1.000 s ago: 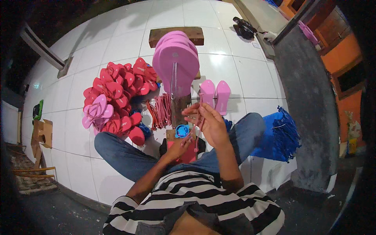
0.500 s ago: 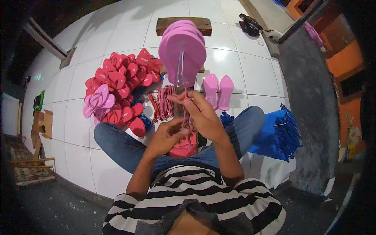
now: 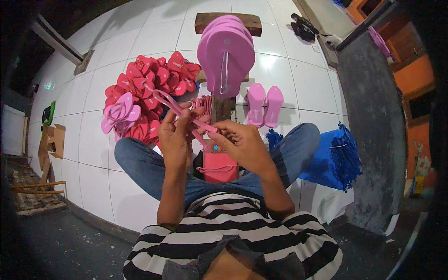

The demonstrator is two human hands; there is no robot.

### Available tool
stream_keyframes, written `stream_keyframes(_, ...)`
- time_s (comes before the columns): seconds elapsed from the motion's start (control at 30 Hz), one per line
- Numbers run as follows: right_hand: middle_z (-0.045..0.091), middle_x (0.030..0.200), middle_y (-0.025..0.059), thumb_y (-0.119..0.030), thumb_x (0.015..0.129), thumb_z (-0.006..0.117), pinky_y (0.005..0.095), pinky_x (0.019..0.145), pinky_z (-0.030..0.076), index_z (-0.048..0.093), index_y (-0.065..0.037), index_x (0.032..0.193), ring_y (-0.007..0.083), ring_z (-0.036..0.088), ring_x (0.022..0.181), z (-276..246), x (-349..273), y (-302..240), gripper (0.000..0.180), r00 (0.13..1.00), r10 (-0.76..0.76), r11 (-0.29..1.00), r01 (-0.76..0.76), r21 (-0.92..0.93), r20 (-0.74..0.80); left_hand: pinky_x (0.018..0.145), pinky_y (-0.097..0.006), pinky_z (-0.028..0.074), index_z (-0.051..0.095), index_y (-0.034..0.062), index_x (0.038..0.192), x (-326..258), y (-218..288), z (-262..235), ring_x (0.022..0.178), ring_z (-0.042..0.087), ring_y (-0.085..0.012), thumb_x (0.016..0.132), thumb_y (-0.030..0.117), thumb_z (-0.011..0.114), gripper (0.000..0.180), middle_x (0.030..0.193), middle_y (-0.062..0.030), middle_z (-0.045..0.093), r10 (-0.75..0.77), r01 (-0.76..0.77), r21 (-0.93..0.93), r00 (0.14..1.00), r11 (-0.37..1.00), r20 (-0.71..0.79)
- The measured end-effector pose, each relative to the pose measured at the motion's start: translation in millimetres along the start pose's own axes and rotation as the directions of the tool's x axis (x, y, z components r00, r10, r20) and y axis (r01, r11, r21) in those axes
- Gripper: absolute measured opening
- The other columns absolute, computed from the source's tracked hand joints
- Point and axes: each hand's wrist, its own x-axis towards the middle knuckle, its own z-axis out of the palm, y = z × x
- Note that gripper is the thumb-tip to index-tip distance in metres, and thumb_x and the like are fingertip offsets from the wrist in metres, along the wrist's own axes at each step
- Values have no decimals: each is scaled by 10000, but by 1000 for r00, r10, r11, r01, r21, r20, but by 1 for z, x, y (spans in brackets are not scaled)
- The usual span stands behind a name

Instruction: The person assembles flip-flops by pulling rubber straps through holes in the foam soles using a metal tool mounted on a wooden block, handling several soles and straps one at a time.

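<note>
Between my two hands is a pink flip-flop strap [image 3: 162,95], its loop rising to the upper left. My left hand [image 3: 175,140] holds the strap's middle in its fingers. My right hand [image 3: 246,145] pinches one end of it. Just beyond my hands, a stack of pink sandal soles [image 3: 228,44] sits on a wooden stand [image 3: 223,109], with a shiny slim metal piece [image 3: 224,72] over the top sole. A bundle of pink straps [image 3: 202,103] lies behind my left hand, partly hidden. Between my legs is a pinkish-red block [image 3: 221,172] with a strap on it.
A heap of red flip-flops [image 3: 154,77] lies on the white tile floor at left, with pink flip-flops [image 3: 122,114] on its near side. Two pink soles [image 3: 274,106] lie right of the stand. Blue straps [image 3: 345,156] rest on a blue bag [image 3: 322,156] beside my right knee.
My left hand has moved up and left, drawing the strap's loop out to the left. My right hand has come down and right, away from the sole stack.
</note>
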Motion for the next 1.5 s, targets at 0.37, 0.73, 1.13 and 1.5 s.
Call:
stream_keyframes(0.37,660,845,131,-281,906,563,324,648,517,646,-23,980,197,656,746,2,6,79,280,989,-27,982,54,-181,147,653,-280,554,545,-39,1087,13,-22,-19,803,673,-198,924,161,560,258,954,-154,660,8,-20,193,998,981,63)
stream_keyframes(0.73,610,968,190,-188,712,632,438,570,528,615,-33,1030,316,654,745,94,-68,269,353,924,229,397,198,-896,305,678,-457,508,660,74,968,8,-156,-147,800,649,-356,842,231,583,216,865,-209,650,-398,-405,913,832,41,387)
stream_keyframes(1.13,572,1087,136,-93,718,621,375,687,534,632,-65,931,285,613,897,19,-53,123,215,951,13,434,272,-859,308,695,-460,518,663,62,923,-6,-207,-186,859,649,-333,778,223,614,222,892,-186,657,-599,-500,864,707,-49,375)
stream_keyframes(1.5,579,1094,114,-21,664,656,346,854,486,656,-30,872,275,572,1036,-19,-28,20,209,787,-605,537,514,-669,120,724,-281,470,594,19,1152,-5,-68,-43,801,589,-138,954,354,483,405,905,-51,638,-440,372,250,835,894,330)
